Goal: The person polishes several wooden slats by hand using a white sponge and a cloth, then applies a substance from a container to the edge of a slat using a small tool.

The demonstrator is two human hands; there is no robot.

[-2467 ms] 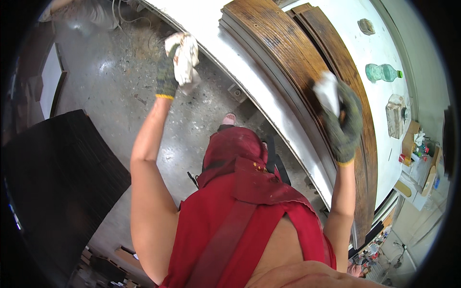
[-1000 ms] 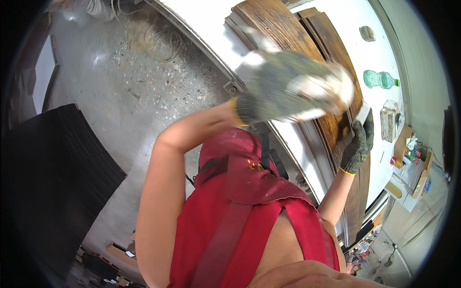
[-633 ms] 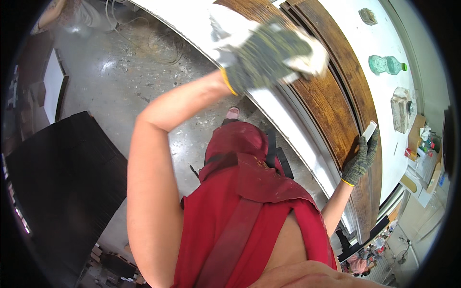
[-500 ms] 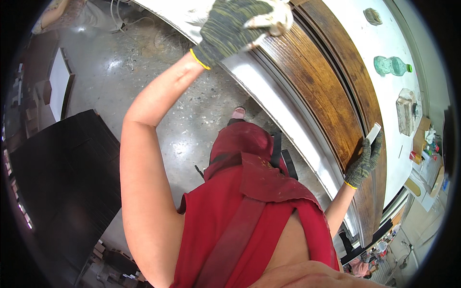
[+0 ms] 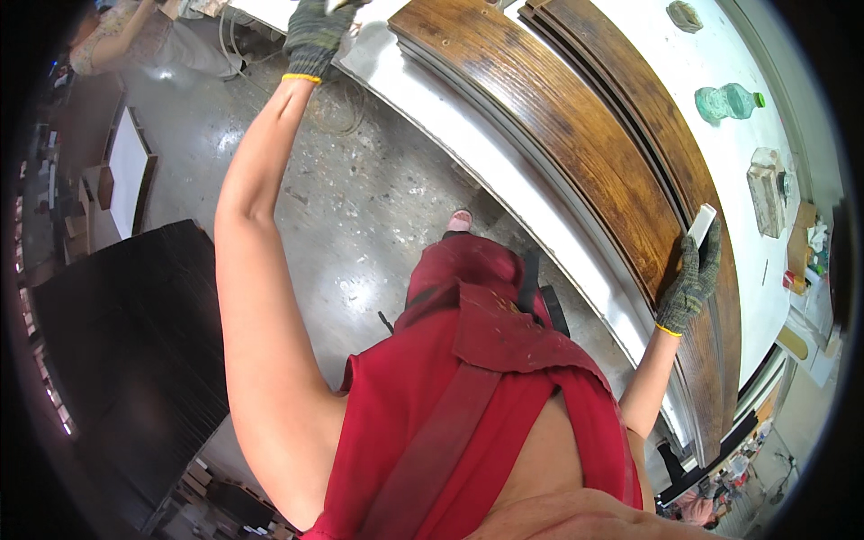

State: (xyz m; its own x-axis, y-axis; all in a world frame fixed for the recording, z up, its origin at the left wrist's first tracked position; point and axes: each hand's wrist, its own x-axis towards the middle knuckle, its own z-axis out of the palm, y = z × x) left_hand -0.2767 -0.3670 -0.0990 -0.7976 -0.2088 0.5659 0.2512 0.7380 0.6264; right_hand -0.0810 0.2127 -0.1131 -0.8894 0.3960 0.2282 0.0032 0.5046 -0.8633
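- Grips white block (image 5: 703, 223) in right hand (image 5: 692, 283), with fingers closed along it and one end jutting past fingertips.
- Holds block over near board stack (image 5: 549, 135) and far board stack (image 5: 634, 99), both brown, both on white surface (image 5: 670, 72); cannot tell contact between block and wood.
- Reaches left hand (image 5: 317, 36) to front edge of surface; cut off by upper border. Shows whitish material at fingers; cannot tell whether pinching or spread.
- Leaves narrow dark gap between stacks, bare strip before near stack, wider bare band behind far stack, near green bottle (image 5: 727, 103).
- Offers open grey floor (image 5: 342, 180) between surface and black panels (image 5: 126, 351), crossed by left forearm.
- Fades into dark rim at left; hard to make out.
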